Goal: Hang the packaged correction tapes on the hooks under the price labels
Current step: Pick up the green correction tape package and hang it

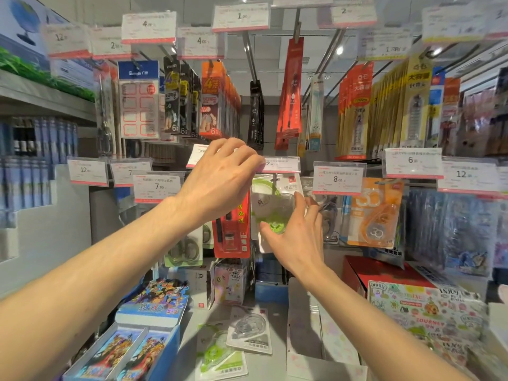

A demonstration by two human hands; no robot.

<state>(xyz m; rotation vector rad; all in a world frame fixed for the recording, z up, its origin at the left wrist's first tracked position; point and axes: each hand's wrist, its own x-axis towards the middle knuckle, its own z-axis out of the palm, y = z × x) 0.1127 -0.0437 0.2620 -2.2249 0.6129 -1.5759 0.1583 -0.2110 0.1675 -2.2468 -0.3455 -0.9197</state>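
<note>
Correction tape pack (275, 204), pinched in the right hand (295, 237), hangs under the price label (280, 164) that the left hand (220, 177) lifts; it may miss the half-hidden hook (274, 185) and drop.

Upper centre: red hanging pen packs (291, 92), black pen packs (255, 114) just left. Upper left: blue-headed label-sticker pack (138, 100); orange "4" blister packs (217, 103) beside it. Upper right: yellow refill packs (412, 105). Lower left: blue cartoon card boxes (154, 303). Lower right: white sticker-print box (423, 314), red box (365, 270) behind it.
</note>
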